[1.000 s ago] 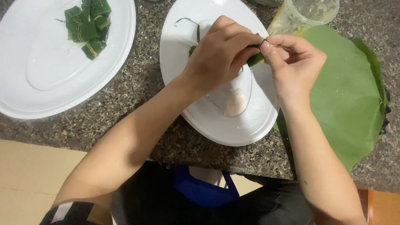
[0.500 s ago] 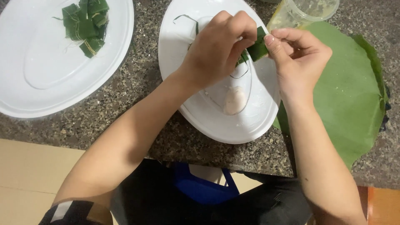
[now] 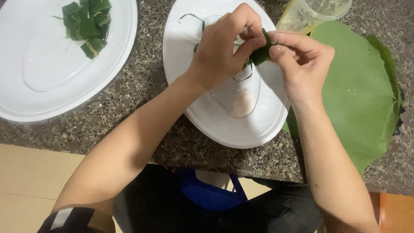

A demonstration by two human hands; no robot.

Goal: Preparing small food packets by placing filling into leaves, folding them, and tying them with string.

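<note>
1. The left hand (image 3: 224, 51) was raised over the near white plate (image 3: 258, 129), its fingers curled and pinched on a small folded leaf parcel (image 3: 261, 54). The thumb and forefinger closed on the parcel's left side, likely to keep the folds from springing open.

2. The right hand (image 3: 302, 60) met it from the other side, its fingertips closed on the same parcel. Whether it also pinched a thread could not be told. With both hands on it, the parcel hung in the air just above the far part of the plate, touching neither the plate nor the counter.

3. A thin dark strip (image 3: 192, 17) curved across the plate's far rim and another loop showed under the hands. A pale lump (image 3: 242, 103) lay in the plate's hollow, near the hands, seemingly kept close for use.

4. A big green leaf (image 3: 358, 95) lay flat on the speckled stone counter (image 3: 146, 108) to the right, its edge tucked under the plate, within easy reach of the right hand.

5. A clear plastic cup (image 3: 315, 11) stood at the far edge, just beyond the right hand, resting partly on the big leaf.

6. A second white plate (image 3: 43, 99) sat well to the left, holding a small pile of tied leaf parcels (image 3: 86, 23) apart from the work.
</note>
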